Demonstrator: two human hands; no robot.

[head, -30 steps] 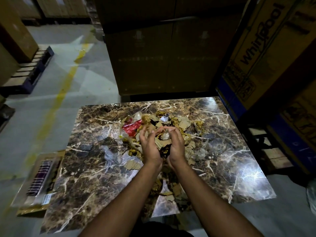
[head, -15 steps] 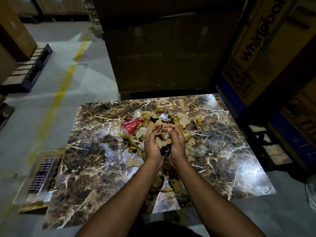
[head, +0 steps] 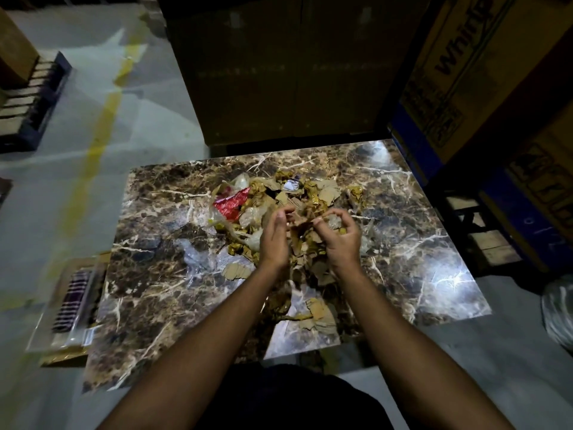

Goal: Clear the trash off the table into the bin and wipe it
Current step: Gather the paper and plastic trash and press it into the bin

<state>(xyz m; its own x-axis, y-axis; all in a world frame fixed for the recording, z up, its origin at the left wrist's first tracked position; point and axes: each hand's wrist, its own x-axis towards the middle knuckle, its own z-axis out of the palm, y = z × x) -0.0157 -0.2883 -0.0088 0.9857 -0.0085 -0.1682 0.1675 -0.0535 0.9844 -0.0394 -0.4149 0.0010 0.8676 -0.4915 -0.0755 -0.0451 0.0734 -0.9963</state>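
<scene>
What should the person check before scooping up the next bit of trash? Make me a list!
1. Trash pile within reach, in the middle of the table: ok.
2. Left hand free to scoop, fingers relaxed beside the scraps: ok.
3. Right hand has a firm hold: cannot tell; its fingers curl over scraps, blurred.
4. Bin in sight for dropping: not ok, none visible.
5. Loose scraps near the front edge gathered: not ok.
6. Wiping cloth ready: cannot tell, none visible.
</scene>
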